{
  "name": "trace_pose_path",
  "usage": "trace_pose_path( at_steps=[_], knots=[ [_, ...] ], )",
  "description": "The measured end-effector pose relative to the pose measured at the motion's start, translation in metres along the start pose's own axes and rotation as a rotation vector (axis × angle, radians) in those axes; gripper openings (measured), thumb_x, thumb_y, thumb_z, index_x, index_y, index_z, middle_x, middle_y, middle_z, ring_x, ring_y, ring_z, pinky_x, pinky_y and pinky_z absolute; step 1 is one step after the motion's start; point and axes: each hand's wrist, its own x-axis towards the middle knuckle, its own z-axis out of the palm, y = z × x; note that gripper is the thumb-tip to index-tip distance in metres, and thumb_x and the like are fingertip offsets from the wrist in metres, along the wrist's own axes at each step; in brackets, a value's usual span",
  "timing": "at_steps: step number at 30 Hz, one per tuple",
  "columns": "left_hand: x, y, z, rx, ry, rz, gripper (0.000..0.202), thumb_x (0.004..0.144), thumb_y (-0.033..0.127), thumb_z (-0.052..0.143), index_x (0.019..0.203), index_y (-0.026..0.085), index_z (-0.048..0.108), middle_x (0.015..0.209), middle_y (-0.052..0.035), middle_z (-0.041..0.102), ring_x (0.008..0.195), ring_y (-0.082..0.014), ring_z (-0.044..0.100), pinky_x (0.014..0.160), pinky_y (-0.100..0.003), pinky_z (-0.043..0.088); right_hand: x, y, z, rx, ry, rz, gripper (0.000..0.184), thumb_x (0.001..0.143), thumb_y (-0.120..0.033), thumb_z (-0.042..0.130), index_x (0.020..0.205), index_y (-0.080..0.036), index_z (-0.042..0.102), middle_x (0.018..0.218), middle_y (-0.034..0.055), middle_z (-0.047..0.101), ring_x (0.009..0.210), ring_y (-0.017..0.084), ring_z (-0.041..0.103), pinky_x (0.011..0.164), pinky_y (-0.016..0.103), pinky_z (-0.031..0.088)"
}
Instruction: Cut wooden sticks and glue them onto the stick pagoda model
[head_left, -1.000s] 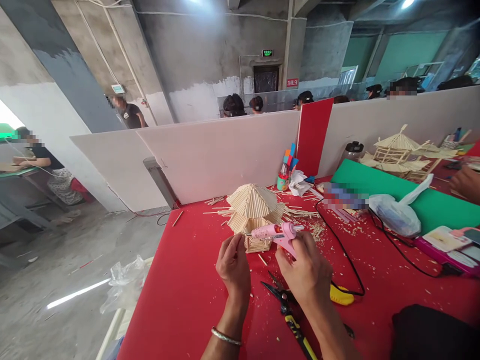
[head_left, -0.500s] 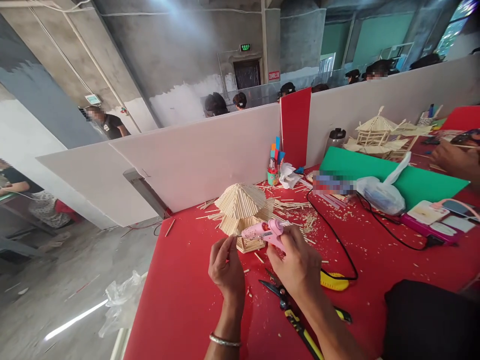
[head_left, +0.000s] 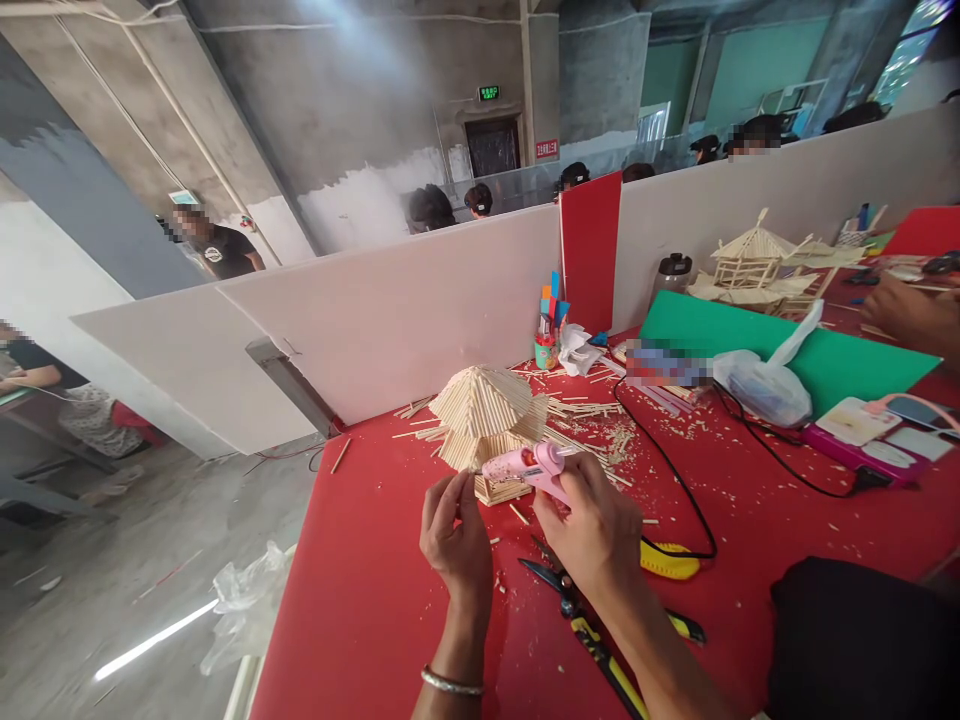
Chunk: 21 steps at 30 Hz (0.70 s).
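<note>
A pink hot glue gun [head_left: 517, 463] is gripped in my right hand [head_left: 598, 520], its nozzle pointing left. At the nozzle tip, the fingers of my left hand [head_left: 456, 530] are pinched together; whatever they hold is too small to make out. Just behind both hands stands a small pavilion model [head_left: 480, 405] of pale wooden sticks, with a tiered, pointed roof. The glue gun hides part of its lower front. Below my right hand lie pruning shears [head_left: 574, 605] with black and yellow handles, and a yellow tool [head_left: 670, 562] rests by the forearm.
Loose sticks [head_left: 589, 409] and shavings litter the red table [head_left: 375, 580] behind and right of the model. A black cable [head_left: 679, 480] loops across the right side. Farther right are a green board [head_left: 780, 350], a plastic bag [head_left: 761, 388] and another stick model [head_left: 754, 260] near a person's hand [head_left: 904, 310].
My hands and the glue gun stay almost where they were, with the gun tilted very slightly. In the background at left, a standing person has shifted a little.
</note>
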Motion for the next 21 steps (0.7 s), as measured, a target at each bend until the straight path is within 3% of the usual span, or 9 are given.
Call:
trace_pose_path(
  at_steps=[11,21],
  knots=[
    [-0.0019,0.0018,0.0024,0.014,-0.012,0.041,0.009,0.08,0.028,0.069,0.083,0.026,0.077,0.081,-0.0047,0.068,0.072,-0.0179,0.061,0.066,-0.028,0.049,-0.0001,-0.0008,-0.0044,-0.013,-0.006,0.005,0.013,0.083,-0.019,0.057,0.093,-0.022,0.065,0.077,-0.0008,0.058,0.061,0.011,0.052,0.054,0.026,0.031],
    [-0.0012,0.0035,0.0029,-0.053,0.004,-0.005,0.008,0.076,0.028,0.072,0.08,0.027,0.079,0.079,-0.0043,0.069,0.071,-0.0177,0.061,0.064,-0.027,0.049,0.0003,0.0042,-0.0061,0.003,0.031,-0.025,0.014,0.079,-0.015,0.055,0.089,-0.022,0.061,0.078,-0.0002,0.058,0.063,0.013,0.054,0.055,0.026,0.033]
  ],
)
